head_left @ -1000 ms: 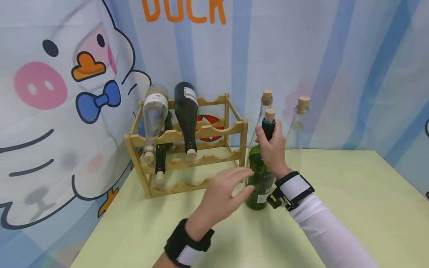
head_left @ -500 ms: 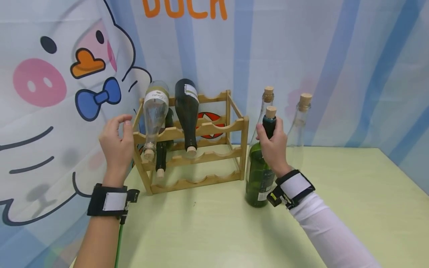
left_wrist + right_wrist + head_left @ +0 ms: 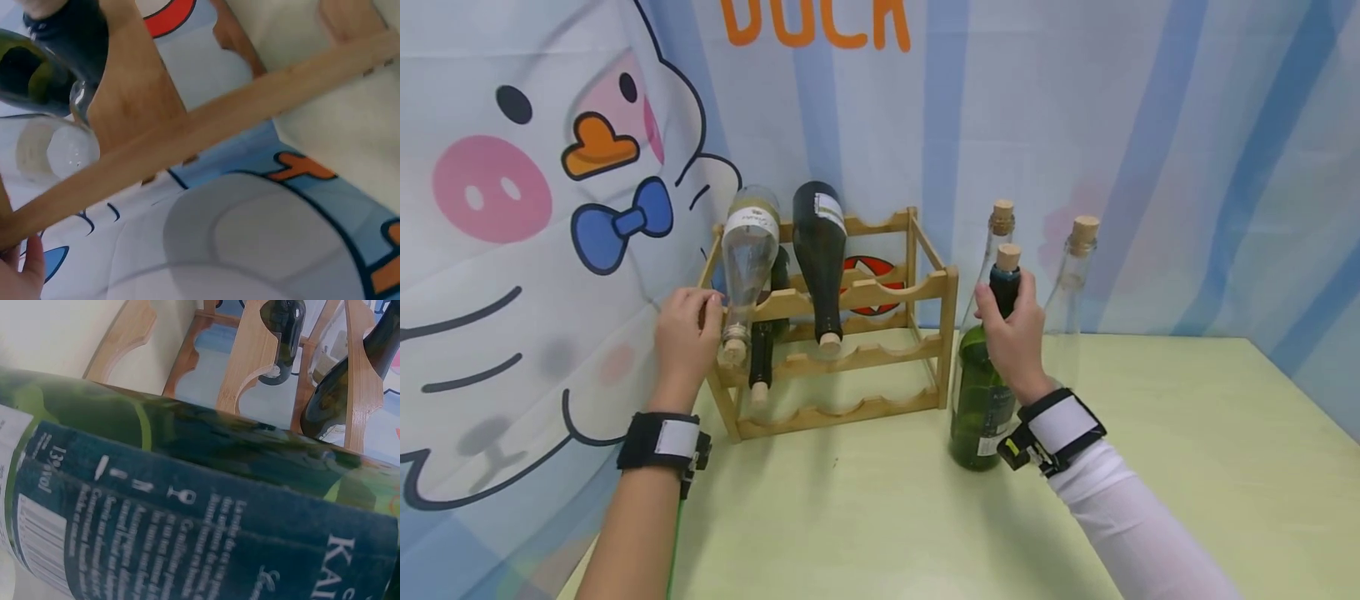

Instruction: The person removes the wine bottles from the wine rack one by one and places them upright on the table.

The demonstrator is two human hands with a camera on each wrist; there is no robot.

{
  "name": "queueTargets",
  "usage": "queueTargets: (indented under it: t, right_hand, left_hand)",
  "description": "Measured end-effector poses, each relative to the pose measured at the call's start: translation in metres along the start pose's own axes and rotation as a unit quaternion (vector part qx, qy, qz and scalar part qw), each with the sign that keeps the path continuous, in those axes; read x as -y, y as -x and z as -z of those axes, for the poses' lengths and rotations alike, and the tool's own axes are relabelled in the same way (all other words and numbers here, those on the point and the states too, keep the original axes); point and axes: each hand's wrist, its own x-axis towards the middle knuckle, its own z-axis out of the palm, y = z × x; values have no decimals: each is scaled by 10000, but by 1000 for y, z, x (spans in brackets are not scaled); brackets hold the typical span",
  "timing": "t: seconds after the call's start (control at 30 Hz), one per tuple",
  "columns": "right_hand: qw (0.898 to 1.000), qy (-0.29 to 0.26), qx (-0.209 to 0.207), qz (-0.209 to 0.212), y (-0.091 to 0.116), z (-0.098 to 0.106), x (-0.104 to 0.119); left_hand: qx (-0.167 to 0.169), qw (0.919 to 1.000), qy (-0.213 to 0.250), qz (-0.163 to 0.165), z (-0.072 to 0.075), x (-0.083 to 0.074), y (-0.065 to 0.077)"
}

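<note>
My right hand (image 3: 1017, 333) grips the dark neck of a corked green wine bottle (image 3: 976, 408), which stands upright at the right of a wooden wine rack (image 3: 850, 411). The bottle's printed label (image 3: 156, 512) fills much of the right wrist view. My left hand (image 3: 687, 342) holds the rack's front left post near its top, fingers curled at the wood. In the left wrist view only part of that hand (image 3: 22, 275) shows, at the post's end. A clear bottle (image 3: 749, 250) and a dark bottle (image 3: 820, 250) lie on the rack's top tier, corks forward. Another dark bottle (image 3: 762, 354) lies lower.
Two clear corked bottles stand behind the green one: one partly hidden bottle (image 3: 990, 250) and one bottle (image 3: 1065, 300) farther right. A pale yellow table (image 3: 1195, 450) carries everything. A printed cloth backdrop (image 3: 1022, 100) hangs close behind the rack and along the left.
My left hand has gone from beside the green bottle over to the left, then down onto the rack's front left post. The right hand keeps its grip on the bottle neck.
</note>
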Motion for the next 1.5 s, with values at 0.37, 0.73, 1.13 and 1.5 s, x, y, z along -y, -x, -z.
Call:
queueTargets:
  t: [0.37, 0.73, 1.13, 1.5]
  right_hand:
    - [9946, 338, -397, 893, -4, -8, 0]
    - [9027, 1791, 46, 3912, 18, -63, 37]
    - [8962, 2609, 1666, 3177, -1, -129, 12]
    - [8923, 1762, 2093, 3591, 2, -126, 32]
  left_hand:
    - [-593, 9982, 104, -7, -8, 5, -4]
    - [-494, 9985, 134, 179, -8, 12, 12]
    - [-440, 9989, -27, 129, -14, 4, 10]
    - [-584, 9981, -39, 173, -11, 2, 3]
